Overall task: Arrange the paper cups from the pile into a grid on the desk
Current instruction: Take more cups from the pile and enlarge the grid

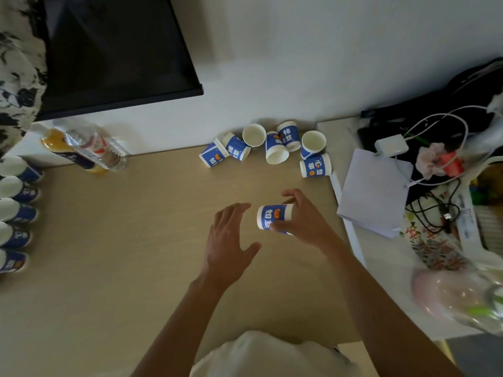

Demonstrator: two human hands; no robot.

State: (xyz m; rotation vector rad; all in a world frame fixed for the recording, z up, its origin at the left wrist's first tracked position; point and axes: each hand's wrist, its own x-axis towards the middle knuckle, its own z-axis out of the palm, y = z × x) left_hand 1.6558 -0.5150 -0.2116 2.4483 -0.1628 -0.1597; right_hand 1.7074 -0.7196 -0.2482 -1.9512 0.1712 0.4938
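My right hand (pixel 302 217) grips a blue-and-white paper cup (pixel 273 216) lying sideways above the middle of the wooden desk (pixel 122 254). Just to its left, my left hand (pixel 228 238) hovers with fingers spread and holds nothing. A pile of several cups (pixel 272 148) lies against the wall at the back, some upright and some on their sides. Along the desk's left edge several cups (pixel 16 210) stand upright in a column.
A dark monitor (pixel 114 50) hangs at the back left, with two bottles (pixel 89 148) below it. To the right lie a white paper bag (pixel 373 191), cables and a charger (pixel 392 145), and plastic bags (pixel 457 295).
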